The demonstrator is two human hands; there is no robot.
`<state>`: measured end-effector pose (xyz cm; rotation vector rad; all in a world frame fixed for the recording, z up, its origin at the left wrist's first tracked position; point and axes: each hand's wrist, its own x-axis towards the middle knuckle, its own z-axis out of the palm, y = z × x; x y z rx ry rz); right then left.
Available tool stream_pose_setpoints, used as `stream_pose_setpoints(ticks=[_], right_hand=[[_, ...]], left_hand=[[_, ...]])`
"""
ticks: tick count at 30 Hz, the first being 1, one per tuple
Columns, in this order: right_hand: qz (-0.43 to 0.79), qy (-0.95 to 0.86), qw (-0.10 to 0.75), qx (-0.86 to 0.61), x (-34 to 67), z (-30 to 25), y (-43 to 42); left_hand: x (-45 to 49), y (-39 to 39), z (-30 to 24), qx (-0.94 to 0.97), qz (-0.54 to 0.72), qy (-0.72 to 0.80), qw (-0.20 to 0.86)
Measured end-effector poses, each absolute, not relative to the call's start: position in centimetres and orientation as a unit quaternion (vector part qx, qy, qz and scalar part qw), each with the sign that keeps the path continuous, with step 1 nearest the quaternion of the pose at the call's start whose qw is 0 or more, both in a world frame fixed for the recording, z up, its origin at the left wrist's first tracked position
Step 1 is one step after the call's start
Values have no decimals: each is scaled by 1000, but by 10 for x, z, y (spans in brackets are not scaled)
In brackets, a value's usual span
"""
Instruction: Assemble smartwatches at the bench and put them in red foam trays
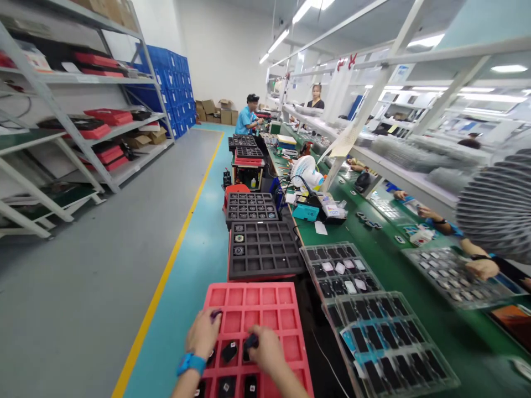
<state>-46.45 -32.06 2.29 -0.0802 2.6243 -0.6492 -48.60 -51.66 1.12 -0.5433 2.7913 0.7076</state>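
Note:
A red compartment tray point(265, 309) lies in front of me at the bottom centre, with small black parts point(229, 351) in several of its near cells. My left hand point(203, 334), with a blue watch on the wrist, rests on the tray's left side, fingers curled around a small dark part. My right hand point(267, 349) is closed on a small black part point(250, 342) over a middle cell of the tray.
Black foam trays point(265, 249) stack beyond the red one. Clear blister trays point(385, 337) of parts lie on the green bench point(373, 249) to the right. Co-workers sit along the bench; one person's hand point(481, 268) works at right. A white fan point(305, 171), shelving at left.

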Motion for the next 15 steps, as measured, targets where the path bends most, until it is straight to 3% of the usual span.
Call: stream_pose_setpoints(ticks=[15], right_hand=[[-220, 949, 215, 65, -435, 22, -336]], left_hand=[[-475, -525, 26, -206, 278, 938, -13]])
